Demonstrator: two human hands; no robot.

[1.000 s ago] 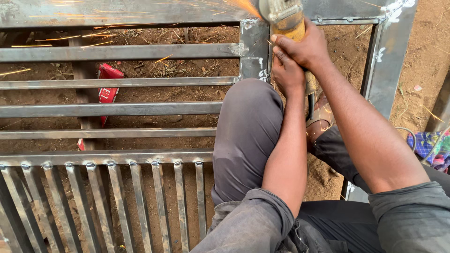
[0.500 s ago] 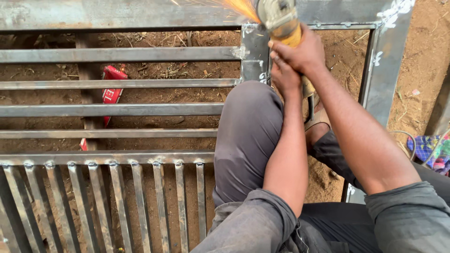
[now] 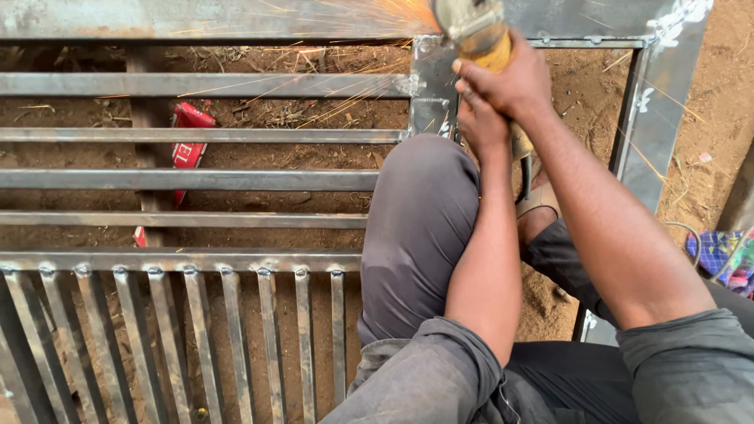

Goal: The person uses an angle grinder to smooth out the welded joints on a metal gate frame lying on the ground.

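Angle grinder (image 3: 479, 35) was up at the top bar of the steel gate frame (image 3: 236, 20), throwing sparks (image 3: 377, 23) leftward. Right hand (image 3: 510, 78) was wrapped tight around its yellow body, left hand (image 3: 479, 126) clamped just underneath.

yellow angle grinder (image 3: 481, 35) | top edge, partly cropped | seemingly sparking on metal frame (image 3: 236, 85)

Bare reddish dirt ground (image 3: 711, 102), scattered dry straw, daylight, colourful cloth (image 3: 726, 255) at right
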